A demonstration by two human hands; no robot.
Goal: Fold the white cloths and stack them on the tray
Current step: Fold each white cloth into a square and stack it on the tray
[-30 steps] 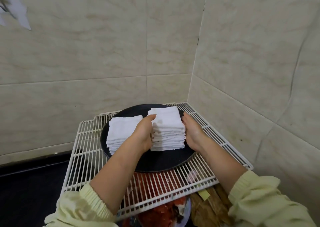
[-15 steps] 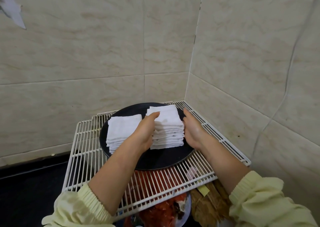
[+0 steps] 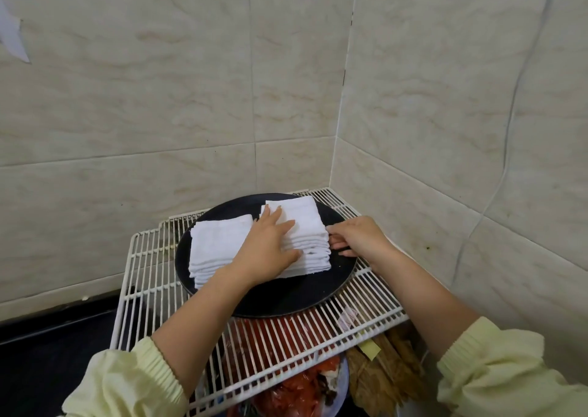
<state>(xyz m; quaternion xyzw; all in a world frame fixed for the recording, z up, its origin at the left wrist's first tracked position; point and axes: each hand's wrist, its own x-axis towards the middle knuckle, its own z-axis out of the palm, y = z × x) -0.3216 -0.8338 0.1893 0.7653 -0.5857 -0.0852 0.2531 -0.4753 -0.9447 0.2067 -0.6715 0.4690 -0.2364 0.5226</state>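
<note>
1. The tray (image 3: 286,295) sits on the rack (image 3: 149,289), in the wall corner.
2. On the tray, the left stack (image 3: 216,248) lies just beside the right stack (image 3: 305,222).
3. The left hand (image 3: 270,248) rests on the right stack; the right hand (image 3: 356,237) touches its right side.
4. A bowl (image 3: 342,381) lies under the rack's near edge.

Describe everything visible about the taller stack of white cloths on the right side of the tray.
The right stack is a pile of many folded white cloths, soft and towel-like, its layered edges facing the camera. It sits on the round black tray, close beside the lower left stack. The left hand lies flat on its top. The right hand touches its right side with its fingertips.
</note>
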